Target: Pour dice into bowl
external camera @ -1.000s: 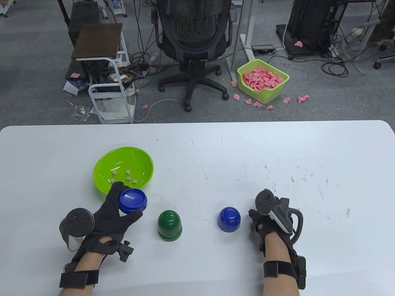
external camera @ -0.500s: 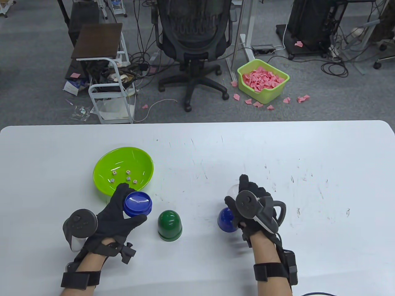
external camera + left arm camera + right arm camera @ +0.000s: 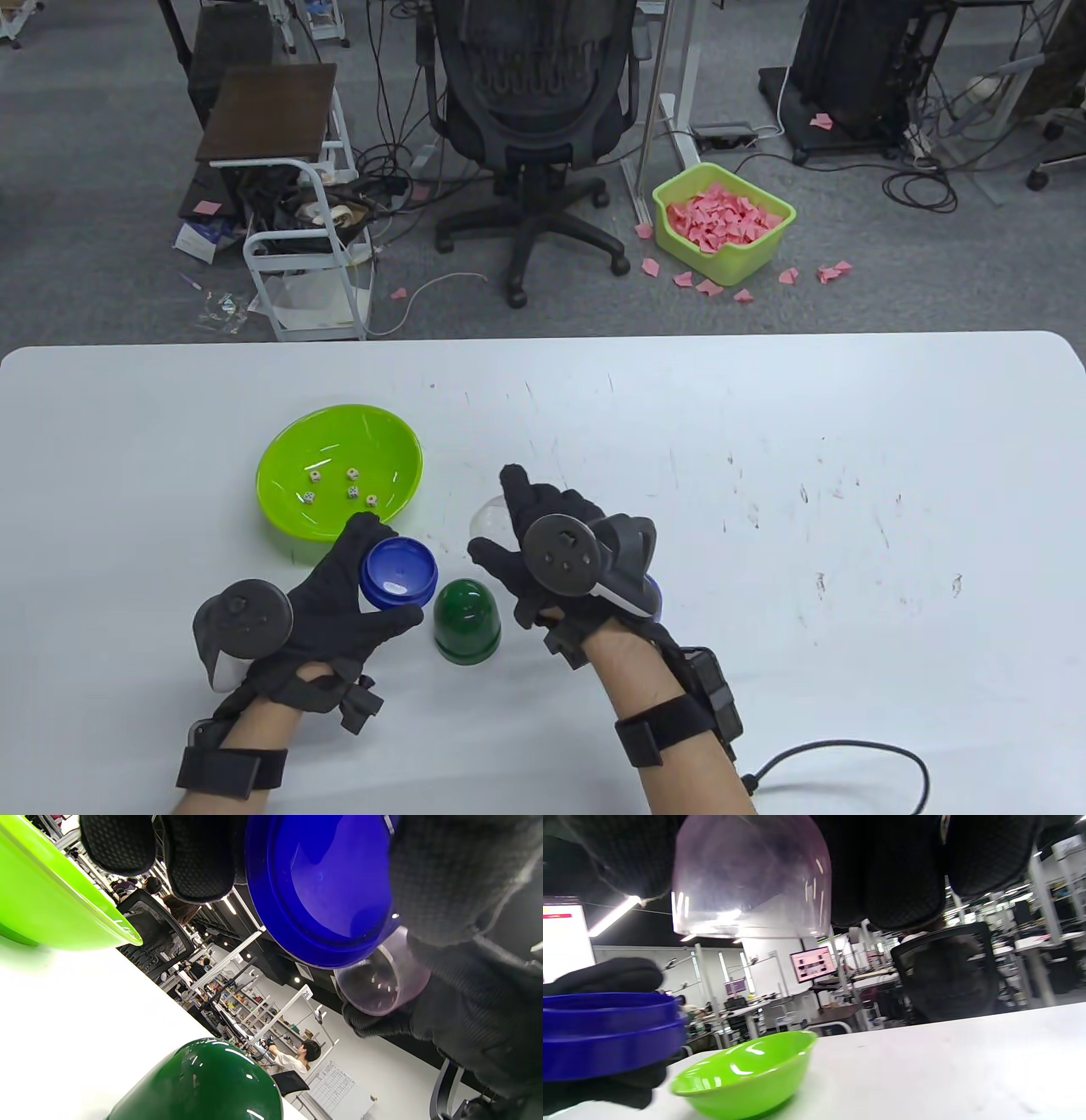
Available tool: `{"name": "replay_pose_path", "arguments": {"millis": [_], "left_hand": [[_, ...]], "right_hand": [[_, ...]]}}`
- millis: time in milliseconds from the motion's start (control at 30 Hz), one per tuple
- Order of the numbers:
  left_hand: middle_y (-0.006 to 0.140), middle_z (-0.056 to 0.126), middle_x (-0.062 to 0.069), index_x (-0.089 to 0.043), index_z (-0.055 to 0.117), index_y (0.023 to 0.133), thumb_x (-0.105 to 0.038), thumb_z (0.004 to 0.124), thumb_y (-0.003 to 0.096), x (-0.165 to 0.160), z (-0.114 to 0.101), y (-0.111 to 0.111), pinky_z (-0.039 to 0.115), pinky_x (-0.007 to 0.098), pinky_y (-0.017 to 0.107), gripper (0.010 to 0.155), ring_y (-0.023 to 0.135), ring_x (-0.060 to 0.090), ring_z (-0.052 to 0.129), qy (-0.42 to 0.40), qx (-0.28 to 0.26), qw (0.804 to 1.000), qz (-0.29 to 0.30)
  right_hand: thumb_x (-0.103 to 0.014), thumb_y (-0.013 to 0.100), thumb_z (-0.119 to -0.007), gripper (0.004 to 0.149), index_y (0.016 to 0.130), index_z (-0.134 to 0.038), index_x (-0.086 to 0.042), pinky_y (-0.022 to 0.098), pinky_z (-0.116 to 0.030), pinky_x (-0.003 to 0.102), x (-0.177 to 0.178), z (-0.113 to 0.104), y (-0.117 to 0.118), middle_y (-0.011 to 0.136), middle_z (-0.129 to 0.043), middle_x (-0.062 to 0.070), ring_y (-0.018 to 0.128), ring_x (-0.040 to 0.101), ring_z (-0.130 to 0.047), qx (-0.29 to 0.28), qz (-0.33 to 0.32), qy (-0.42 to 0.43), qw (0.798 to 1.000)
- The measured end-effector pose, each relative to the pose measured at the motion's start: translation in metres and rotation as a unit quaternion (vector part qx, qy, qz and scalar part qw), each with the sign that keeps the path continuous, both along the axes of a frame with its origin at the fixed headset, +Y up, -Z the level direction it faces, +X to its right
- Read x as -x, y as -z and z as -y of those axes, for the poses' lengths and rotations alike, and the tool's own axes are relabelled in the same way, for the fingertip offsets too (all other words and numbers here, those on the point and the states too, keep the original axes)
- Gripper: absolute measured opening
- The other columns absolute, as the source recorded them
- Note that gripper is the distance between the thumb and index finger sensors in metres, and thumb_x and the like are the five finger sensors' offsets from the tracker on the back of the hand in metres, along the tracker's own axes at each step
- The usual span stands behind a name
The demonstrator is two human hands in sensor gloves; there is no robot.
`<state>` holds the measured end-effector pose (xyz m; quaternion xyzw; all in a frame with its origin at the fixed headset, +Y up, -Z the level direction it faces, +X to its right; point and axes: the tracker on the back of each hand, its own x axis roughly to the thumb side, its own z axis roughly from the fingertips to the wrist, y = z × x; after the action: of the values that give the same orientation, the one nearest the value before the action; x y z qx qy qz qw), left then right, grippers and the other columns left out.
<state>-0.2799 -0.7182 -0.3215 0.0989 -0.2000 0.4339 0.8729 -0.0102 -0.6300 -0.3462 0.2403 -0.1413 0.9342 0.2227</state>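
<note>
The green bowl (image 3: 339, 441) holds several small dice (image 3: 351, 492) at the table's left. My left hand (image 3: 383, 570) grips a shallow blue round base (image 3: 397, 570) just in front of the bowl, above the table. My right hand (image 3: 501, 518) holds a clear plastic dome (image 3: 490, 516), open side down, close to the right of the blue base. In the left wrist view the base (image 3: 322, 887) is seen from below with the dome (image 3: 382, 984) beside it. In the right wrist view the dome (image 3: 751, 874) hangs above the bowl (image 3: 746, 1073) and the base (image 3: 606, 1035).
A dark green dome cup (image 3: 466, 620) stands upside down between my hands. A blue dome cup (image 3: 654, 597) is mostly hidden behind my right hand's tracker. The white table (image 3: 848, 509) runs wide to the right. A cable (image 3: 831, 751) trails from my right wrist.
My right hand picked up the clear dome near the blue cup and carried it left toward the blue base. My left hand with the base moved slightly right.
</note>
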Motion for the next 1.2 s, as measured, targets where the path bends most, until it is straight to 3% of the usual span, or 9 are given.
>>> {"name": "replay_pose_path", "arguments": {"millis": [367,767,933,1200], "left_hand": [[0.110,0.066,0.010,-0.022,0.035,0.111,-0.064,0.096,0.0317,-0.004,0.000,-0.001,0.069,0.060,0.071,0.108,0.090,0.033,0.081,0.013,-0.004,1.000,0.007],[0.110,0.066,0.010,-0.022,0.035,0.111,-0.064,0.096,0.0322,-0.006,0.000,-0.001,0.069,0.060,0.071,0.108,0.090,0.033,0.081,0.012,-0.006,1.000,0.011],[0.110,0.066,0.010,-0.022,0.035,0.111,-0.064,0.096,0.0323,-0.004,-0.001,-0.001,0.069,0.060,0.071,0.108,0.090,0.033,0.081,0.010,-0.007,1.000,0.008],[0.110,0.066,0.010,-0.021,0.035,0.111,-0.064,0.095,0.0331,0.004,-0.002,0.001,0.069,0.060,0.071,0.108,0.090,0.033,0.081,-0.011,-0.001,1.000,-0.005]], "right_hand": [[-0.057,0.045,-0.078,0.083,0.104,-0.058,-0.002,0.054,-0.071,0.070,0.054,-0.002,-0.002,0.087,-0.085,0.029,0.063,0.051,-0.088,0.025,-0.069,-0.014,0.997],[-0.057,0.045,-0.079,0.084,0.104,-0.059,-0.001,0.054,-0.070,0.070,0.068,0.001,-0.007,0.087,-0.085,0.029,0.063,0.052,-0.088,0.041,-0.090,-0.049,0.994],[-0.059,0.045,-0.076,0.087,0.107,-0.052,-0.003,0.056,-0.068,0.071,0.063,-0.002,-0.009,0.095,-0.080,0.029,0.068,0.054,-0.085,0.034,-0.095,-0.050,0.994],[-0.061,0.044,-0.077,0.087,0.107,-0.054,-0.004,0.057,-0.067,0.072,0.011,0.001,-0.006,0.099,-0.076,0.029,0.074,0.056,-0.081,0.025,-0.053,-0.055,0.997]]}}
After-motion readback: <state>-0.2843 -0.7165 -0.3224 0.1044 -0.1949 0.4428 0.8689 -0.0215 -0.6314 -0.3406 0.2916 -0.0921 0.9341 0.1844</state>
